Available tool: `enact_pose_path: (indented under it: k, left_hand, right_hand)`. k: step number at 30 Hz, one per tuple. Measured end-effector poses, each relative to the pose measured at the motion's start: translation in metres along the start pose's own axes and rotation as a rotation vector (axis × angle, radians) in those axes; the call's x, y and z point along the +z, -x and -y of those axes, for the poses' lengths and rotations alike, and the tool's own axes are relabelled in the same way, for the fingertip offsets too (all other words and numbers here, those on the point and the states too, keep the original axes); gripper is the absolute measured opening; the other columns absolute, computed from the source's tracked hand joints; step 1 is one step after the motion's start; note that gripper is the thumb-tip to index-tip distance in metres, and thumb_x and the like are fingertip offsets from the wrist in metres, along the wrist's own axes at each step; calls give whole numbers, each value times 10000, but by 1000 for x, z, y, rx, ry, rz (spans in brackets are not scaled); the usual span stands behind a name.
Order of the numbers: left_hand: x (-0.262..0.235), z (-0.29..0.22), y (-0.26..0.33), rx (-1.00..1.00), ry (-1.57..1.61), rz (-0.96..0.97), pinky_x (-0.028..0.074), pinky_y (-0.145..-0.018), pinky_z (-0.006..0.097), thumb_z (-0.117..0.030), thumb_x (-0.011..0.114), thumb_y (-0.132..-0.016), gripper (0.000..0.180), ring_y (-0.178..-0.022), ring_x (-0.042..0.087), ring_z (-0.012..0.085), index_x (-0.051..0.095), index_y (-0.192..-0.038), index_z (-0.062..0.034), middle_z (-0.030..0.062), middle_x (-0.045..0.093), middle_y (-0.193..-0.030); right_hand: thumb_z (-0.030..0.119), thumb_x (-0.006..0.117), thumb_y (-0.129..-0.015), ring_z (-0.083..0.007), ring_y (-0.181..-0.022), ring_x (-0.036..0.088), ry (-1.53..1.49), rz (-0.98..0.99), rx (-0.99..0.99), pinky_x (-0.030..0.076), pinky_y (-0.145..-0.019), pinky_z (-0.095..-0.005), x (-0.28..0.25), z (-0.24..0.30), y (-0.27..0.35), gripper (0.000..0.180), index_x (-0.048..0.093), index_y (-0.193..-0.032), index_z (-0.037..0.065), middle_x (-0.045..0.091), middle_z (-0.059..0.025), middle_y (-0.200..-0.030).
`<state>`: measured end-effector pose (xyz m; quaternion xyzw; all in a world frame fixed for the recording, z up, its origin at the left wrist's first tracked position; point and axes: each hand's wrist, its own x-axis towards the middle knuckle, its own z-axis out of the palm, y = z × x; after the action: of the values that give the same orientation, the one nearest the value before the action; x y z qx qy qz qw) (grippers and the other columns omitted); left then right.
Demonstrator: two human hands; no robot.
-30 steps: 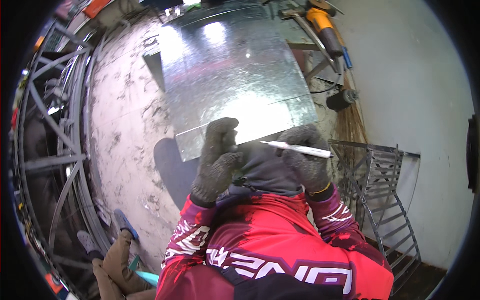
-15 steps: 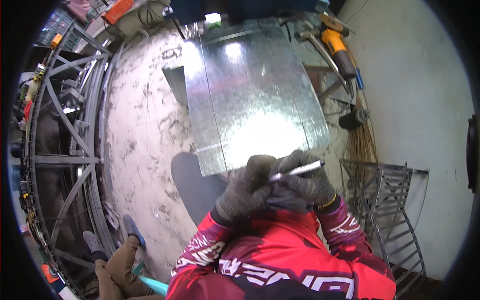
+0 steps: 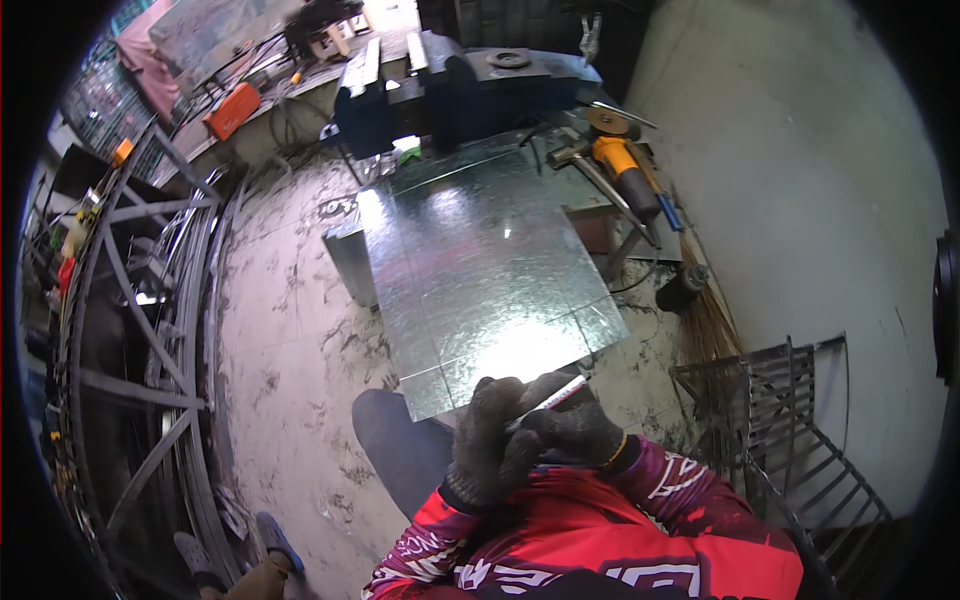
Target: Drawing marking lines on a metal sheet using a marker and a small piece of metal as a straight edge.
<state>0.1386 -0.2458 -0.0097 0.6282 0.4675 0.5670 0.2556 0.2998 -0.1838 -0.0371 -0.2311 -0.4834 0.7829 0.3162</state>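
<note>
My left hand and my right hand, both in dark grey knitted gloves, are close together in front of my lap. Between them a slim white marker slants up to the right. My right hand's fingers are closed round it, and the left hand's curled fingers meet its lower end, where the tip is hidden. Just beyond the hands lies a shiny galvanised metal sheet with thin lines drawn across it. Its near edge reaches my knee.
Past the sheet stands a blue bench vise. An orange angle grinder and a hammer lie to its right. Metal rack at left holds bars; a welded grille leans by the right wall. Another person's feet show lower left.
The view has tilted upward, bringing the vise into sight and shifting the sheet lower in the picture. The marker now slants more steeply between my hands, which stay close together.
</note>
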Motion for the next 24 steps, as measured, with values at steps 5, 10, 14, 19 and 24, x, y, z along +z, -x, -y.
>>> enact_pose_path:
  k: [5, 10, 14, 19, 24]
  left_hand:
    - [4, -1, -3, 3, -45, -63, 440, -664, 414, -551, 519, -937, 636, -764, 547, 307, 513, -1192, 31, 177, 517, -921]
    - [-33, 32, -36, -128, -247, -199, 468, -744, 363, -352, 660, -876, 476, -838, 547, 236, 548, -1169, 5, 141, 518, -987]
    - [-104, 146, -17, -447, -522, -490, 479, -882, 369, -209, 729, -803, 520, -1031, 571, 269, 531, -1237, -3, 156, 573, -1146]
    - [-109, 192, -5, -871, 391, -346, 472, -882, 350, -341, 675, -874, 560, -1057, 573, 205, 513, -1280, 8, 120, 608, -1175]
    - [-97, 188, 6, -1061, 378, -242, 495, -778, 332, -378, 632, -914, 449, -867, 626, 180, 611, -1181, -17, 68, 666, -951]
  right_hand:
    - [213, 694, -911, -101, -798, 593, 618, 82, -396, 482, -668, -291, 11, 11, -14, 204, 635, -978, 29, 636, -34, -870]
    - [116, 656, -922, -90, -764, 590, 351, -179, -280, 502, -677, -289, -20, 34, -26, 126, 633, -1010, 29, 645, -14, -863]
    - [103, 639, -902, -157, -745, 636, 638, -394, -515, 522, -691, -309, -79, 100, -84, 149, 663, -1008, 1, 675, -73, -878]
    - [285, 669, -847, -324, -898, 682, 1217, -520, 34, 527, -809, -390, -173, 123, -177, 352, 675, -992, -35, 696, -199, -990]
    - [444, 637, -808, -383, -1115, 613, 1562, -480, 330, 455, -983, -436, -221, 112, -257, 558, 663, -1117, -19, 649, -267, -1126]
